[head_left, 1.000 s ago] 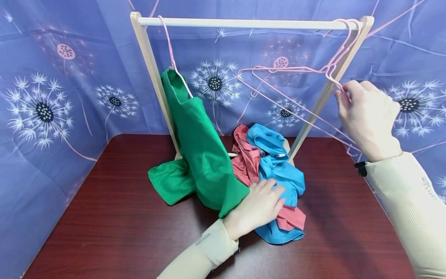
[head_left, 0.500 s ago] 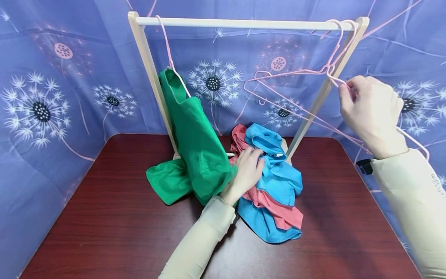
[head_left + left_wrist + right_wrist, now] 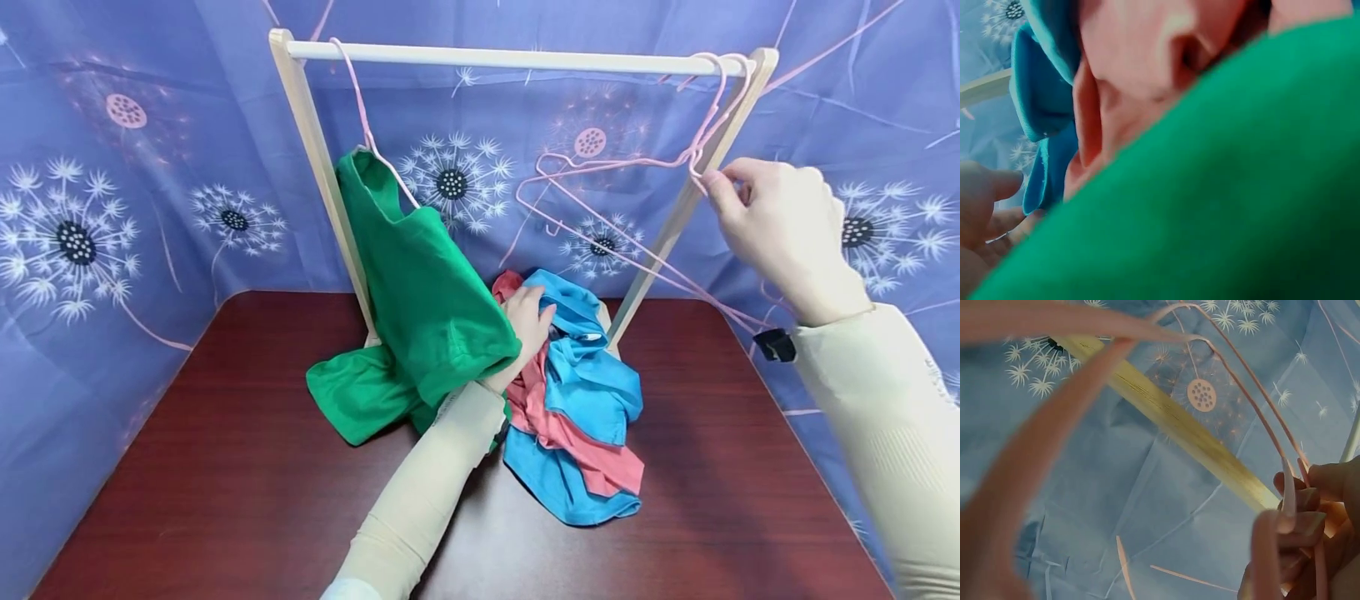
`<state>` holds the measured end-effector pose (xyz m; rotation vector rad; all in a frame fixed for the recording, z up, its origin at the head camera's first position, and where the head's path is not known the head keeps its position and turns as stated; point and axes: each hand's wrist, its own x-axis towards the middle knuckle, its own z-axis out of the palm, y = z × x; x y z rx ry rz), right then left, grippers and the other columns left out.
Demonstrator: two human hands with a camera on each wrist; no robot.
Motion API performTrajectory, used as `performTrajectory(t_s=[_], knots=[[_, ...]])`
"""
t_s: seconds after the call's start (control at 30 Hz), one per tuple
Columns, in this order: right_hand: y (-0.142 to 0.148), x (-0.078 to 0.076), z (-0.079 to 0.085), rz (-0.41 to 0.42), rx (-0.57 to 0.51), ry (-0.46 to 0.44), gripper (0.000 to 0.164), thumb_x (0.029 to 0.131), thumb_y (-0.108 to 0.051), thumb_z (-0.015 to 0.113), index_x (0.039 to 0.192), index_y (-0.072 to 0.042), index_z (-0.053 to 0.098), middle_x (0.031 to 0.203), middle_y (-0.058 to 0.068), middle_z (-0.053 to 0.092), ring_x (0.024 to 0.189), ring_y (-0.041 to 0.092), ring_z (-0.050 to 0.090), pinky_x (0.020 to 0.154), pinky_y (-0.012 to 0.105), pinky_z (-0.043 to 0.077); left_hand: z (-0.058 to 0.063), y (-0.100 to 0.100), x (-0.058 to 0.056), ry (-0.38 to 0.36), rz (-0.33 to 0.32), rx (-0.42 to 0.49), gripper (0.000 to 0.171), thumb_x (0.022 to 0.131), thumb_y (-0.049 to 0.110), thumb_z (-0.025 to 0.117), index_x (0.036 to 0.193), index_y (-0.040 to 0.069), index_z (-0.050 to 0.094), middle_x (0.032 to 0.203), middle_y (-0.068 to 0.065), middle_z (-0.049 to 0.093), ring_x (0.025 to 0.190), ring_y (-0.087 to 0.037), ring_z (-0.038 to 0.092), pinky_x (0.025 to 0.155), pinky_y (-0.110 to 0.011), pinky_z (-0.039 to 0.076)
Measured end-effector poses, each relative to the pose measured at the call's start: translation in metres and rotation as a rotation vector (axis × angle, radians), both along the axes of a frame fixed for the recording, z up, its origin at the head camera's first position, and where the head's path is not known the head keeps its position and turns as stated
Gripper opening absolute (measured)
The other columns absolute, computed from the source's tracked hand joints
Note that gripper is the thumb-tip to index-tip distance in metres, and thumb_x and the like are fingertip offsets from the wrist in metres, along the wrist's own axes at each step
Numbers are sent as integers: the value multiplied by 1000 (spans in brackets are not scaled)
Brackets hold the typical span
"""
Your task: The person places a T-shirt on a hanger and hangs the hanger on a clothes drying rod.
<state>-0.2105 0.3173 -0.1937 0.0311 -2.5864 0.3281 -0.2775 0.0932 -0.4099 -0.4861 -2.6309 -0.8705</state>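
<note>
At the upper right, my right hand (image 3: 783,237) pinches one of the pink hangers (image 3: 600,164) close to its neck. In the right wrist view its fingers are curled round the thin pink hanger wire (image 3: 1279,437). My left hand (image 3: 528,321) reaches into the pile of clothes with its thumb and fingers spread apart. Under it lie a red garment (image 3: 558,429) and a blue garment (image 3: 592,392). A green garment (image 3: 423,292) hangs from a pink hanger at the left, and its lower edge overlaps my left wrist. The left wrist view shows my fingertips beside the blue cloth (image 3: 1047,175).
A small rack with a white rail (image 3: 495,58) and wooden legs (image 3: 318,158) stands at the back of the dark red-brown table (image 3: 247,500). Part of the green garment spreads onto the tabletop. Blue dandelion-print fabric (image 3: 232,125) hangs behind and at the sides.
My left hand has moved back from the front of the blue garment to the far part of the pile, beside the green garment. My right hand keeps its grip while the hangers sway slightly.
</note>
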Motion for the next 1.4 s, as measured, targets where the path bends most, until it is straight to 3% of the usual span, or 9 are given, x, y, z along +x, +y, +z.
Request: performTrajectory(t_s=[0.07, 0.3, 0.5, 0.63, 0.83, 1.17, 1.4], knots=[[-2, -1, -2, 11, -2, 11, 37, 100, -43, 45, 90, -12, 65, 64, 12, 55, 65, 39, 53, 45, 48, 31, -2, 0, -3, 19, 4, -9, 34, 99, 24, 59, 127, 6, 63, 121, -11, 64, 108, -26, 63, 91, -33, 49], [-5, -1, -5, 22, -36, 47, 33, 103, -31, 42, 104, -4, 61, 89, 21, 63, 85, 51, 57, 63, 64, 36, -6, -3, -15, 72, 37, -42, 23, 98, 18, 60, 115, 6, 69, 108, -11, 68, 99, -25, 65, 85, -33, 51], [-8, 1, -1, 35, -86, 102, 36, 103, -30, 41, 111, 1, 58, 94, 24, 61, 86, 52, 56, 67, 65, 35, -2, -8, -15, 99, -5, -51, 18, 99, 15, 57, 99, 9, 74, 96, -8, 70, 91, -22, 66, 78, -31, 51], [-7, 9, 3, 67, -80, 143, 34, 102, -27, 45, 108, 3, 59, 92, 24, 61, 78, 48, 56, 64, 59, 35, 3, -13, -10, 64, -1, -12, 18, 100, 17, 56, 99, 11, 74, 94, -5, 70, 86, -20, 66, 75, -30, 51], [-5, 14, 9, 110, -52, 215, 31, 100, -21, 47, 100, 7, 60, 84, 23, 59, 69, 41, 52, 59, 42, 29, 12, -18, -5, 32, -13, 65, 21, 101, 20, 57, 109, 12, 73, 103, -3, 71, 92, -19, 66, 81, -32, 51], [-14, 10, -2, 148, 17, 139, 26, 102, -23, 47, 95, 0, 57, 75, 18, 56, 64, 41, 51, 54, 49, 33, 22, -28, 7, -19, -81, 206, 22, 99, 20, 59, 113, 11, 73, 107, -2, 71, 97, -17, 66, 85, -29, 51], [-13, 20, -15, 191, 71, 153, 21, 101, -18, 51, 89, -2, 56, 64, 12, 50, 56, 36, 49, 50, 47, 33, 24, -34, 13, -10, -88, 241, 21, 99, 20, 59, 111, 11, 73, 102, -1, 71, 91, -15, 65, 80, -26, 51]])
